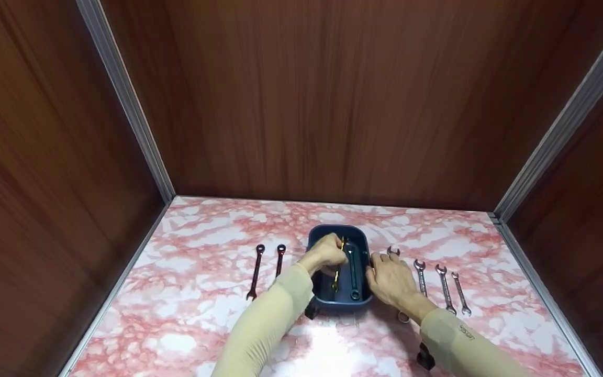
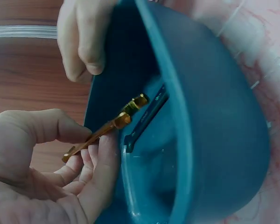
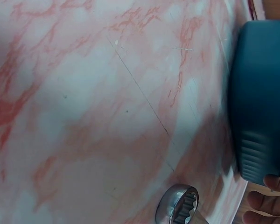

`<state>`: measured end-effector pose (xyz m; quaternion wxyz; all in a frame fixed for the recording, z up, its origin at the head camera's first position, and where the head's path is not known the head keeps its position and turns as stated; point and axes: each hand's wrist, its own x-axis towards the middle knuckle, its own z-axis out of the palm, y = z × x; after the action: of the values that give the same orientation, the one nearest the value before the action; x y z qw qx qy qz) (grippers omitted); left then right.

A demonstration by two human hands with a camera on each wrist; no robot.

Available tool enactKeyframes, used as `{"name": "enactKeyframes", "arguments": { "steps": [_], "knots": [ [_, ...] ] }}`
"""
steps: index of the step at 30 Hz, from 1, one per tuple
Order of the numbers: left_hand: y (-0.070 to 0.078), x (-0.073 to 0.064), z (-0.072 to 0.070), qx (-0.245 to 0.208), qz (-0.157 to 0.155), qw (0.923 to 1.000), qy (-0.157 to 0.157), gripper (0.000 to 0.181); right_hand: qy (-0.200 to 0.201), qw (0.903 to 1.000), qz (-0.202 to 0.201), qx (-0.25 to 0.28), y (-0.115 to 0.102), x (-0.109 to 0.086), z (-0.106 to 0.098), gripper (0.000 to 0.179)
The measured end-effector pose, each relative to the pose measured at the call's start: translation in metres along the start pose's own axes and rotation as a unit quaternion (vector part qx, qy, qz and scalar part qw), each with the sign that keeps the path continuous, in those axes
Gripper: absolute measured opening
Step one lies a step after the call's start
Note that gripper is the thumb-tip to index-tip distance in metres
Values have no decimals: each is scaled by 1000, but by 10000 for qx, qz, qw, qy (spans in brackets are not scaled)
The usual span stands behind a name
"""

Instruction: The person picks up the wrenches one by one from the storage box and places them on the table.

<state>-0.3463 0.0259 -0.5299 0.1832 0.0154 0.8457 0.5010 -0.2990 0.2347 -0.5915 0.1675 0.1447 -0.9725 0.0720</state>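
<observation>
A gold wrench [image 1: 336, 283] is pinched between the thumb and fingers of my left hand [image 1: 327, 250], inside a dark blue plastic bin [image 1: 341, 302]. In the left wrist view the orange-gold shaft [image 2: 102, 130] slants up from the fingertips, and another yellow end shows just behind it; whether that is a second wrench I cannot tell. A dark green wrench [image 1: 354, 272] lies in the bin to the right of my left hand. My right hand [image 1: 393, 280] holds the bin's right wall, its thumb at the rim and fingers along the outside.
Two dark red wrenches [image 1: 256, 272] lie left of the bin. Several silver wrenches [image 1: 444, 288] are laid out to the right, one partly under my right hand. A silver ring end [image 3: 177, 205] shows close to the right wrist. Wood-patterned walls [image 1: 301, 104] enclose the marbled table [image 1: 191, 303].
</observation>
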Motion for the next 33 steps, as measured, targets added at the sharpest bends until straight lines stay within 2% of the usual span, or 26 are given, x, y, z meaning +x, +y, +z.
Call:
{"name": "enactKeyframes", "arguments": {
  "steps": [3,6,13,16,25,33],
  "knots": [
    [4,-10,-5,-316,69,9995,-20,41,21,10000,-9,17,0,0,0,28],
    [5,-14,-11,-501,128,9986,-55,43,-2,10000,-8,18,0,0,0,28],
    [-3,-4,-26,-930,224,9948,-339,41,69,10000,-7,42,0,0,1,26],
    [-3,-4,-34,-1097,226,9925,-498,41,120,9999,-8,48,0,0,1,26],
    [-6,-5,-51,-1186,102,9912,-572,47,42,10000,-31,12,1,0,1,28],
    [-11,-6,-61,-1283,97,9899,-588,46,179,9998,-93,-28,1,0,1,28]
  ]
}}
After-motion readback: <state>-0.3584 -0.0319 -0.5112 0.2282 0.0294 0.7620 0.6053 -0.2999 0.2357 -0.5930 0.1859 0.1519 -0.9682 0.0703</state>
